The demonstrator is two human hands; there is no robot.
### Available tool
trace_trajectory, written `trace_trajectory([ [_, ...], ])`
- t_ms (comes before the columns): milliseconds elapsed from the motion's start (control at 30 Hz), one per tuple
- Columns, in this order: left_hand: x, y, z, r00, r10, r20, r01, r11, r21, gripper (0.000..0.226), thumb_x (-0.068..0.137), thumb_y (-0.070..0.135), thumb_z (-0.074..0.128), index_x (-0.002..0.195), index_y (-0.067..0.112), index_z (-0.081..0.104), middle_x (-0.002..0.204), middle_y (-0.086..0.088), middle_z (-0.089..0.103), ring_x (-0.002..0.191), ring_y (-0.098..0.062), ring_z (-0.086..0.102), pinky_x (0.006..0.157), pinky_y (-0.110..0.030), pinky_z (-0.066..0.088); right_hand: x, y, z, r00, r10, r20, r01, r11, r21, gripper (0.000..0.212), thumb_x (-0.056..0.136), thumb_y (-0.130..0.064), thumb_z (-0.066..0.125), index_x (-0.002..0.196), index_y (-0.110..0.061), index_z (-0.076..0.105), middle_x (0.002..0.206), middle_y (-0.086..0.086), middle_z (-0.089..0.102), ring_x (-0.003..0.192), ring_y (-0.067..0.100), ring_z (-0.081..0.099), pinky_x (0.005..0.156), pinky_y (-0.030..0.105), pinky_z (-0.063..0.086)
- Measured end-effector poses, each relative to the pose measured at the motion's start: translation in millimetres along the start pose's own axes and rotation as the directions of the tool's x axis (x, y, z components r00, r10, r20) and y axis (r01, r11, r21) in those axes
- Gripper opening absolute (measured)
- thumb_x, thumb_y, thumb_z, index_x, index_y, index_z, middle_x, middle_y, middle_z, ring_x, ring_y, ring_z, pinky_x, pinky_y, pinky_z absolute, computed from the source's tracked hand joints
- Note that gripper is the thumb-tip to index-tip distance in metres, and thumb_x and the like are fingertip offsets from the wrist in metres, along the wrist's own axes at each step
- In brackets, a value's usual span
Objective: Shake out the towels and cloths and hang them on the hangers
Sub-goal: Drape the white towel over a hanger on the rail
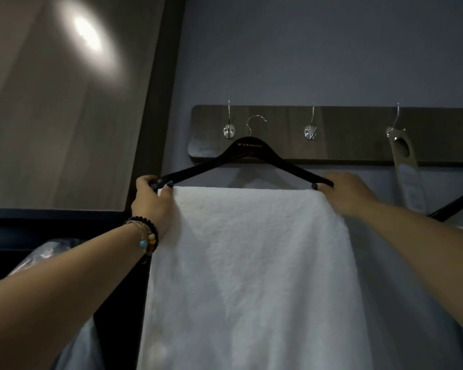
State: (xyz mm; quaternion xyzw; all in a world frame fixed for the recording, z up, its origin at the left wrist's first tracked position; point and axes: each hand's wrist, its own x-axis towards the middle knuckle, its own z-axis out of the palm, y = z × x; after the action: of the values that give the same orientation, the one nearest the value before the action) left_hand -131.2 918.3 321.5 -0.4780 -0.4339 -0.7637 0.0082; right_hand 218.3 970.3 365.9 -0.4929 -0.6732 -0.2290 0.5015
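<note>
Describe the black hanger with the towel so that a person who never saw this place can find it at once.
Find the dark wooden board with metal hooks on the grey wall. In front of its left part is the black hanger. Unlike the other hanger at the far right, it carries a white towel over its bar.

White towel (251,263) on black hanger (249,153); dark brown hook board (345,134).
</note>
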Motion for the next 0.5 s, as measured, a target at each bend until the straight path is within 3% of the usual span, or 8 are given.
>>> trace_trajectory([
  [167,-1,-7,6,1.000,-0.013,0.010,0.013,0.999,-0.032,0.041,0.098,0.029,0.051,0.135,0.018,0.040,0.122,-0.003,0.051,0.098,-0.017,0.046,0.086,-0.029,0.037,-4,2,-4,1.000,0.002,-0.029,-0.002,1.000,-0.021,0.035,0.097,-0.032,0.051,0.063,-0.027,0.046,0.072,0.002,0.055,0.070,0.025,0.056,0.054,0.029,0.036],
  [367,-6,-6,35,0.997,0.014,0.078,-0.009,0.998,-0.058,0.037,0.097,0.029,0.053,0.131,0.019,0.043,0.111,0.002,0.048,0.097,-0.018,0.048,0.092,-0.034,0.044,-13,26,-17,0.996,0.033,-0.082,-0.038,0.997,-0.062,0.027,0.097,-0.031,0.050,0.071,-0.022,0.053,0.082,0.007,0.062,0.076,0.029,0.058,0.070,0.040,0.052],
  [500,-15,0,65,0.991,0.008,0.131,0.006,0.994,-0.106,0.037,0.098,0.027,0.052,0.132,0.018,0.042,0.113,0.001,0.047,0.098,-0.018,0.047,0.094,-0.036,0.042,-22,51,-28,0.994,0.062,-0.086,-0.070,0.992,-0.101,0.029,0.100,-0.031,0.045,0.078,-0.014,0.055,0.081,0.010,0.061,0.076,0.029,0.059,0.071,0.042,0.053],
])
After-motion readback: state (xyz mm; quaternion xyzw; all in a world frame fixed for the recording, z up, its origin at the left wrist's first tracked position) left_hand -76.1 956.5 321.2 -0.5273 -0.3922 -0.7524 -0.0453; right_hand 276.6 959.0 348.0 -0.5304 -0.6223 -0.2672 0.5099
